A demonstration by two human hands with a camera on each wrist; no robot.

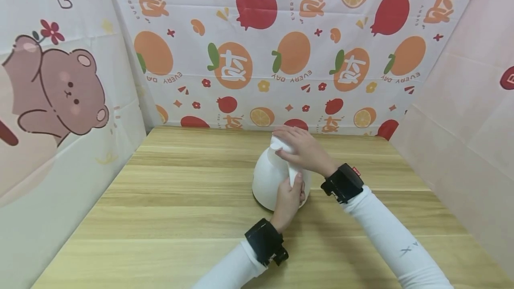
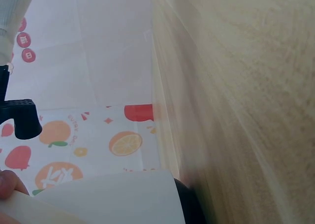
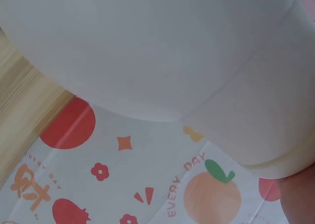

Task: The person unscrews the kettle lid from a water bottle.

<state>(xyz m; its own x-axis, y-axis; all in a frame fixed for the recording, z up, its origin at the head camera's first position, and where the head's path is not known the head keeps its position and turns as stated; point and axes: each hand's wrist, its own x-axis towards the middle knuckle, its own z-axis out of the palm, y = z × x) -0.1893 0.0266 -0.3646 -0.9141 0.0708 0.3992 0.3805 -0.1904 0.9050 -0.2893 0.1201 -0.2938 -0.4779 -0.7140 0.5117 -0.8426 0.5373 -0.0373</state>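
A white jug (image 1: 266,182) with a dark base (image 2: 191,204) stands upright on the wooden table. My left hand (image 1: 287,200) grips its handle (image 1: 294,172) on the near side, fingers curled round it. Over the top, my right hand (image 1: 307,151) holds the white lid (image 1: 276,143), with the thumb on the near side and the fingers across the far side. In the right wrist view the jug's smooth body (image 3: 147,51) fills the upper part. Most of the lid is hidden under the right hand.
The wooden table (image 1: 160,217) runs back to a fruit-printed cloth (image 1: 257,61). Cloth walls close both sides, a bear print (image 1: 72,88) on the left one. Black straps with cameras sit on both wrists (image 1: 265,240).
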